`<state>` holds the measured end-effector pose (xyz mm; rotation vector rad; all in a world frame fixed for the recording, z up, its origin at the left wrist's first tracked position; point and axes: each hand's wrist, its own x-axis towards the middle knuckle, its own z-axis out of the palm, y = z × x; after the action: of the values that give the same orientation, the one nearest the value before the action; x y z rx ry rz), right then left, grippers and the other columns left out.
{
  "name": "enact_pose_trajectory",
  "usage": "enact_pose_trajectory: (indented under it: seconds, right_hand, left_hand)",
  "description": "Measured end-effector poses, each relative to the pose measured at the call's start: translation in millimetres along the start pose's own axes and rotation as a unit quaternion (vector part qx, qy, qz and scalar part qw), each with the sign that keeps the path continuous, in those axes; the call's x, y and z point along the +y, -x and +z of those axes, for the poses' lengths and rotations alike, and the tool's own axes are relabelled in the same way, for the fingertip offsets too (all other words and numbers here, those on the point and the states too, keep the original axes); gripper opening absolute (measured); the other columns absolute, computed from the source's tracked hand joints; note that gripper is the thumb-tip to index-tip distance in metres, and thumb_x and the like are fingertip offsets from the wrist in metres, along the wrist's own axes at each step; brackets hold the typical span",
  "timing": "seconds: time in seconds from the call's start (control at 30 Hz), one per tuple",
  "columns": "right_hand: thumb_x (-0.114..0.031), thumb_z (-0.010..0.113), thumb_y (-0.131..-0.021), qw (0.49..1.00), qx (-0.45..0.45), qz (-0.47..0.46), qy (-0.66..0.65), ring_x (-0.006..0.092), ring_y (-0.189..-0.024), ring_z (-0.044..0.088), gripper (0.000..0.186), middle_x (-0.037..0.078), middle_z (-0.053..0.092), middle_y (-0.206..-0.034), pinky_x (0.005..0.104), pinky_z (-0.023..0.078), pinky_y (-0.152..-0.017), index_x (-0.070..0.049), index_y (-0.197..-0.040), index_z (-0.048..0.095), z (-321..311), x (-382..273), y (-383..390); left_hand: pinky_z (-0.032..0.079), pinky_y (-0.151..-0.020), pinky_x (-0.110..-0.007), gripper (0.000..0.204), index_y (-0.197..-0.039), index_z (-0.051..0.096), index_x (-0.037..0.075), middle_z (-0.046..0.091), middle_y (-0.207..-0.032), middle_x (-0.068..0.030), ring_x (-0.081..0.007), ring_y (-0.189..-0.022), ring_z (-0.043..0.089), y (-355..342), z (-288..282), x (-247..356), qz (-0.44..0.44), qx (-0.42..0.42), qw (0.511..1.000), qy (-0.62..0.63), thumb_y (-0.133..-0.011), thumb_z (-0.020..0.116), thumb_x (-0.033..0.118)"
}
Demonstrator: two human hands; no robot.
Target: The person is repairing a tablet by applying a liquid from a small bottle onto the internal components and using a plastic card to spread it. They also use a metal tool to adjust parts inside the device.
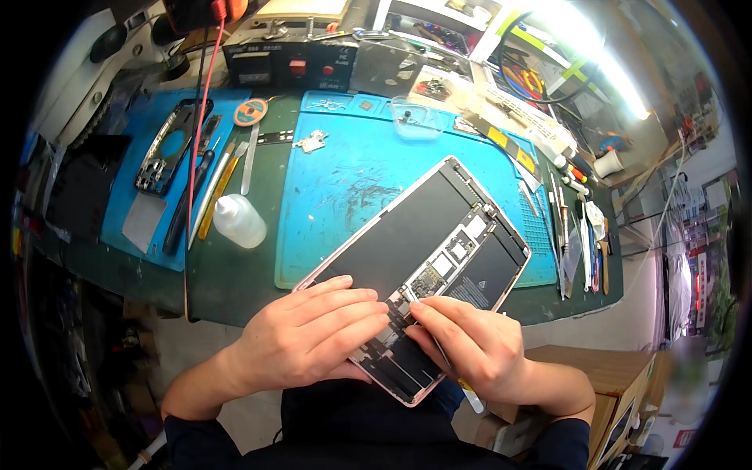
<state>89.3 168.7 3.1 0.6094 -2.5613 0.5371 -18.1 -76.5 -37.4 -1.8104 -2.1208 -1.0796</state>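
An opened tablet (pixel 389 228) lies tilted across the front of the blue mat, its near end sticking out past the table edge. Dark batteries and a narrow logic board (pixel 435 272) show inside its pale pink frame. My left hand (pixel 317 329) grips the tablet's lower left side, fingers flat over the inside and the thumb side underneath. Pinched in my right hand (pixel 474 341) is a slim metal tool (pixel 472 398) with a rounded end and a bit of yellow. The tool's working tip is at the lower part of the board, partly hidden by my fingers.
A white squeeze bottle (pixel 240 221) stands left of the blue mat (pixel 329 188). Beyond it lie a screwdriver (pixel 189 202), a phone frame (pixel 174 145) and a solder reel (pixel 251 112). A clear dish (pixel 417 119) sits at the back; several hand tools (pixel 581 235) line the right.
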Motion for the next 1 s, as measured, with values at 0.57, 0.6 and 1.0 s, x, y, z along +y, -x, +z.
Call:
enact_pose_trajectory:
  seconds: [0.57, 0.6, 1.0]
  right_hand:
    - [0.009, 0.063, -0.086, 0.947, 0.065, 0.127, 0.287, 0.0312, -0.098, 0.074, 0.050, 0.012, 0.078, -0.109, 0.0419, 0.059, -0.085, -0.007, -0.133, 0.073, -79, 133, 71]
    - [0.006, 0.064, -0.089, 0.938, 0.082, 0.170, 0.291, 0.0313, -0.098, 0.074, 0.046, 0.013, 0.078, -0.109, 0.0417, 0.059, -0.085, -0.006, -0.132, 0.073, -82, 143, 74]
    - [-0.043, 0.078, -0.091, 0.853, -0.082, 0.508, 0.091, 0.0239, -0.084, 0.077, 0.041, 0.015, 0.080, -0.089, 0.0381, 0.058, -0.078, -0.003, -0.100, 0.081, -122, 225, 61]
  left_hand:
    - [0.052, -0.081, -0.041, 0.052, -0.113, 0.073, 0.006, 0.072, -0.101, -0.0084, -0.0269, -0.091, 0.068, -20, 13, 59, -0.001, 0.051, 0.998, -0.023, -0.090, 0.085, 0.050]
    - [0.050, -0.075, -0.039, 0.039, -0.105, 0.074, 0.008, 0.070, -0.091, -0.0044, -0.0243, -0.083, 0.067, -4, 25, 67, 0.029, 0.071, 0.997, 0.014, -0.093, 0.085, 0.043]
    - [0.069, -0.083, -0.047, 0.069, -0.148, 0.046, -0.009, 0.067, -0.137, -0.0283, -0.0370, -0.118, 0.074, 44, 74, 93, -0.386, 0.032, 0.719, 0.578, -0.114, 0.051, 0.051]
